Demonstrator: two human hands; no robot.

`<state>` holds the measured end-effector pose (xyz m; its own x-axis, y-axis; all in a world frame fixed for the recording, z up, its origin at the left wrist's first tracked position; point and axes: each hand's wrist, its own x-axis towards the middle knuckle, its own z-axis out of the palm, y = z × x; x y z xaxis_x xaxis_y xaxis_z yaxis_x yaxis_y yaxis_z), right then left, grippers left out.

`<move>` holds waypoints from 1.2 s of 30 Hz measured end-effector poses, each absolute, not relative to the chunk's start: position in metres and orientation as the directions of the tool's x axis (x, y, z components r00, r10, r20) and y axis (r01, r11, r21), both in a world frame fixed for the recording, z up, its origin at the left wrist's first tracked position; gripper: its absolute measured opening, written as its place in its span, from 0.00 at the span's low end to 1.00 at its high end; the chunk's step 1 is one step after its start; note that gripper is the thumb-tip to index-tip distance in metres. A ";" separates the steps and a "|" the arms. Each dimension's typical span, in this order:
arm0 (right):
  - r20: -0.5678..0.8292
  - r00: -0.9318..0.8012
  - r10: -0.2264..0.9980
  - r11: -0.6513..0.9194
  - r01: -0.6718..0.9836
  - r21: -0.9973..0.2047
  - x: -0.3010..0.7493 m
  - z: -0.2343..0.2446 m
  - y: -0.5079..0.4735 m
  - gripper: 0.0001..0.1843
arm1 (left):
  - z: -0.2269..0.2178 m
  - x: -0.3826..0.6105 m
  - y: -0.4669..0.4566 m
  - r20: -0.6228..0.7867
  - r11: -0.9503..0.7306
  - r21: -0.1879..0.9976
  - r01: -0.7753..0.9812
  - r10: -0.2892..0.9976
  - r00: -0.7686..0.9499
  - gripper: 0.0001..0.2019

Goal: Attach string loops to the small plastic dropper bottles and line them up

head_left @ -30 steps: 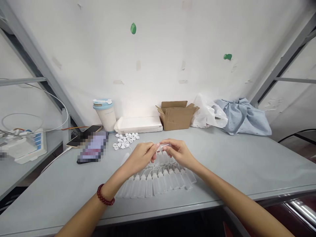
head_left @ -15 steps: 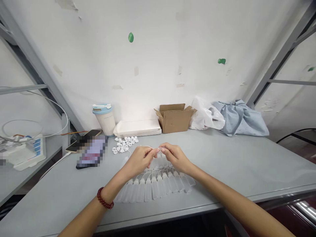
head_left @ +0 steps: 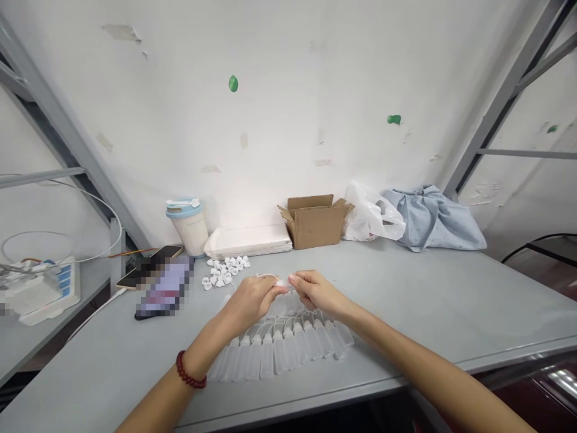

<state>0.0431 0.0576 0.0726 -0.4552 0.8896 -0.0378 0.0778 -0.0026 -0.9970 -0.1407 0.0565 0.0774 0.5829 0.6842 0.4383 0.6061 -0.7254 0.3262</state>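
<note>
Above the middle of the desk, my left hand [head_left: 250,302] is closed, thumb and fingers pinching a small white cap [head_left: 280,283]. A thin white tube [head_left: 265,276] arches over those fingers. My right hand [head_left: 319,293] faces it, fingertips closed on a small clear piece [head_left: 290,287] at the cap; its exact shape is too small to make out. Below both hands lies a row of translucent squeeze bottles [head_left: 267,358], side by side, with white caps and thin tubes. More translucent bottles [head_left: 283,308] lie behind, partly hidden by my hands.
Loose white caps [head_left: 225,269] are heaped at the left rear. Two phones [head_left: 164,288] lie further left, near a lidded cup [head_left: 189,231]. A white stack [head_left: 252,239], an open cardboard box [head_left: 317,227], a plastic bag [head_left: 372,213] and a blue cloth bundle [head_left: 435,219] line the wall.
My fingertips have drawn slightly apart, so the white cap now shows between them. The whole view has shifted a little, with the desk lower in it.
</note>
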 end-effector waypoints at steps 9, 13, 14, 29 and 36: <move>-0.236 -0.596 0.768 -0.321 -0.038 -0.946 0.047 0.082 0.050 0.24 | 0.095 -0.143 0.052 0.332 -0.675 0.486 0.555 0.730 0.597 0.18; -0.130 -0.535 0.835 -0.191 -0.060 -0.980 0.043 0.078 0.054 0.24 | 0.103 -0.145 0.056 0.217 -0.558 0.590 0.584 0.806 0.551 0.17; -0.077 -0.497 0.864 -0.119 -0.054 -0.991 0.043 0.078 0.056 0.24 | 0.103 -0.148 0.059 0.201 -0.534 0.604 0.592 0.821 0.535 0.16; 0.191 -0.166 0.967 0.236 0.308 -0.922 0.080 0.057 0.106 0.24 | 0.081 -0.234 0.114 0.113 -0.200 0.261 0.944 0.978 0.176 0.11; 0.246 -0.111 0.963 0.270 0.374 -0.887 0.085 0.051 0.110 0.27 | 0.072 -0.230 0.114 0.060 -0.226 0.246 0.943 0.974 0.217 0.12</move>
<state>0.0846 0.1103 0.0508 -0.1109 0.9628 0.2464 0.3735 0.2701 -0.8874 -0.2305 0.1143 0.0724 0.2174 0.9742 0.0601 0.9427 -0.2256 0.2458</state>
